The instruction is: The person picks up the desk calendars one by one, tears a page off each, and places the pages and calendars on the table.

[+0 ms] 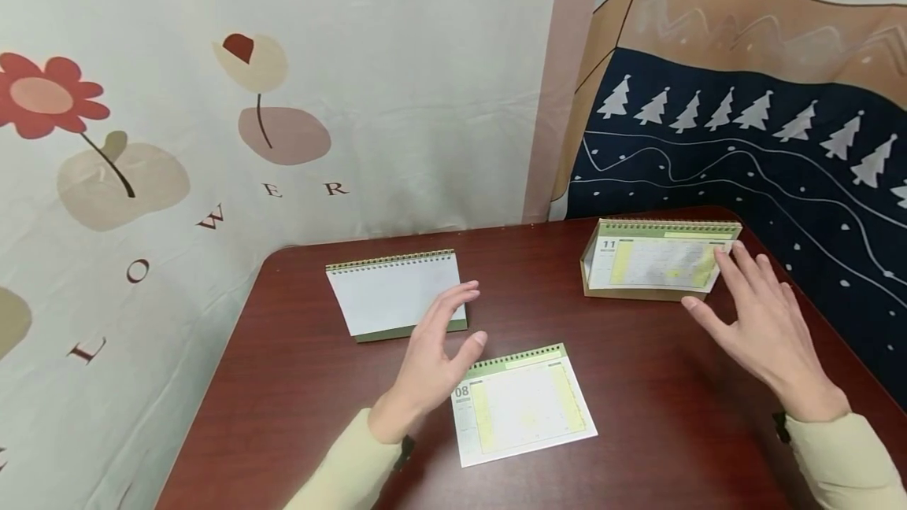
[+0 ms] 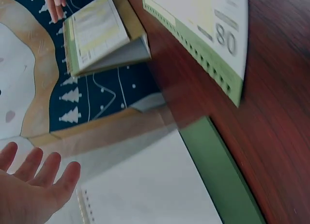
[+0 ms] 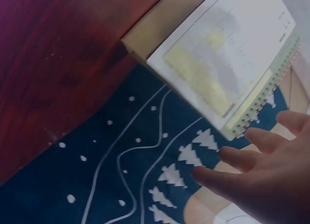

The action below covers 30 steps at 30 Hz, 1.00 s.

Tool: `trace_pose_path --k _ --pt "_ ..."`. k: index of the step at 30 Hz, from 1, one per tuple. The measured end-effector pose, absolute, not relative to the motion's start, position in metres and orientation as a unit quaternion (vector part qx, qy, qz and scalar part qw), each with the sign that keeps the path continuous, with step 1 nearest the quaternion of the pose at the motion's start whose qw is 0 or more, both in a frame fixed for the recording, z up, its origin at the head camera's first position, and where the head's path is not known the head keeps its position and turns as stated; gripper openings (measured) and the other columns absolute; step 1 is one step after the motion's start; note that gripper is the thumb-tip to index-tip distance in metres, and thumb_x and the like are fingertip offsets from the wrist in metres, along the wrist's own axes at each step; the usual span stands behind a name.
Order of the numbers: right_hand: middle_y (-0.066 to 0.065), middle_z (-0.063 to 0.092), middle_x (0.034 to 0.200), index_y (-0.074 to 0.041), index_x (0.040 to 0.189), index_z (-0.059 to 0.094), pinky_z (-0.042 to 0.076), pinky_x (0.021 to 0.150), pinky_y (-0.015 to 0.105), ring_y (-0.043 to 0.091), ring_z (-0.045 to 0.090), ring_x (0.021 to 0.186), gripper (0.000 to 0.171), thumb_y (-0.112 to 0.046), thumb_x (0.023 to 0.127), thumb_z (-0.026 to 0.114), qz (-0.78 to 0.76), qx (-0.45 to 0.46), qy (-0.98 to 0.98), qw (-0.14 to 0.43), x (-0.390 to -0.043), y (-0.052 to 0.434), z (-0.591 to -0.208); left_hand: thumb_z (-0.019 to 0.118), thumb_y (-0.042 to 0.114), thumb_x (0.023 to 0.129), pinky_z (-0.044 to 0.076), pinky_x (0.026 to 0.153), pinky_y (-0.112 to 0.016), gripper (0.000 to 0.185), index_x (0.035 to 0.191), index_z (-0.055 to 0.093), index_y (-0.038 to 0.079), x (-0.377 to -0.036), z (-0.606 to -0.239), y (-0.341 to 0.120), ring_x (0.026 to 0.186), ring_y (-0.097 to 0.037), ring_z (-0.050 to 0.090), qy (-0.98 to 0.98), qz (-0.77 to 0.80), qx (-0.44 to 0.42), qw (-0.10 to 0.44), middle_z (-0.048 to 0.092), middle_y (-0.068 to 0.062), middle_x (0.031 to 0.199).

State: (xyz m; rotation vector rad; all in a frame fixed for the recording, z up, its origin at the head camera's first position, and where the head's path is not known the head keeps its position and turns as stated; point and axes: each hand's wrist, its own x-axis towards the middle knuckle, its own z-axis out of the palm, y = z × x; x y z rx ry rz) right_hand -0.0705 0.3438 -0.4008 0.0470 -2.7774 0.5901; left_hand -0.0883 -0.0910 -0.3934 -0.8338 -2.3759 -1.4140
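My left hand (image 1: 430, 360) hovers over the table with fingers extended and nothing in its grasp. It is between a spiral desk calendar (image 1: 390, 293) showing a blank white page and a loose calendar sheet (image 1: 527, 409) marked 08. The sheet has a green punched edge and lies flat, its upper left corner partly behind my thumb in the head view. At the right, another desk calendar (image 1: 655, 262) marked 11 stands like a tent. My right hand (image 1: 768, 329), fingers spread, is beside its right edge; the right wrist view (image 3: 271, 166) shows a gap between fingertips and calendar.
The dark red table (image 1: 298, 415) has rounded back corners. A pale curtain (image 1: 425, 101) with flower prints hangs behind it. To the right, a dark blue cloth (image 1: 779, 156) with white trees borders the table edge.
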Motion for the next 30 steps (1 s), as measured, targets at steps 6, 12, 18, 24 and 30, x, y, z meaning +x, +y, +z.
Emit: trace_pose_path --k 6,12,18,24,30 --pt "0.021 0.012 0.171 -0.004 0.164 0.02 0.002 0.125 0.059 0.046 0.008 0.155 0.084 -0.042 0.102 0.061 0.251 -0.001 -0.953 0.168 -0.077 0.357 -0.403 0.065 0.03 0.097 0.038 0.114 -0.054 0.054 0.148 0.051 0.016 -0.095 -0.396 -0.066 0.144 -0.017 0.044 -0.822 -0.491 -0.282 0.06 0.049 0.005 0.155" --pt "0.018 0.015 0.171 -0.008 0.166 0.018 0.01 0.124 0.059 0.042 0.015 0.156 0.079 -0.035 0.104 0.058 0.295 -0.012 -0.937 0.185 -0.085 0.363 -0.403 0.061 0.033 0.098 0.038 0.115 -0.05 0.056 0.151 0.049 0.016 -0.109 -0.404 -0.044 0.143 -0.016 0.044 -0.824 -0.492 -0.28 0.017 0.049 0.002 0.155" --pt "0.021 0.011 0.171 -0.016 0.168 0.007 0.009 0.122 0.065 0.046 0.012 0.155 0.079 -0.036 0.107 0.053 0.328 -0.034 -0.93 0.165 -0.093 0.365 -0.4 0.06 0.034 0.099 0.043 0.113 -0.042 0.056 0.15 0.049 0.014 -0.129 -0.412 -0.03 0.138 -0.02 0.049 -0.824 -0.497 -0.271 -0.012 0.053 -0.002 0.15" --pt "0.016 0.013 0.172 -0.022 0.168 0.004 0.018 0.12 0.064 0.048 0.02 0.152 0.077 -0.038 0.108 0.05 0.363 -0.053 -0.916 0.16 -0.102 0.366 -0.4 0.061 0.031 0.101 0.043 0.112 -0.048 0.053 0.15 0.049 0.013 -0.144 -0.417 -0.016 0.138 -0.026 0.05 -0.814 -0.519 -0.259 -0.035 0.054 -0.006 0.149" --pt "0.022 0.026 0.167 -0.03 0.167 0.004 0.033 0.101 0.005 0.053 0.041 0.139 0.076 -0.041 0.107 0.05 0.391 -0.069 -0.905 0.15 -0.108 0.367 -0.401 0.061 0.025 0.102 0.045 0.112 -0.048 0.051 0.149 0.049 0.01 -0.155 -0.424 0.0 0.138 -0.026 0.051 -0.802 -0.545 -0.238 -0.064 0.054 -0.009 0.151"
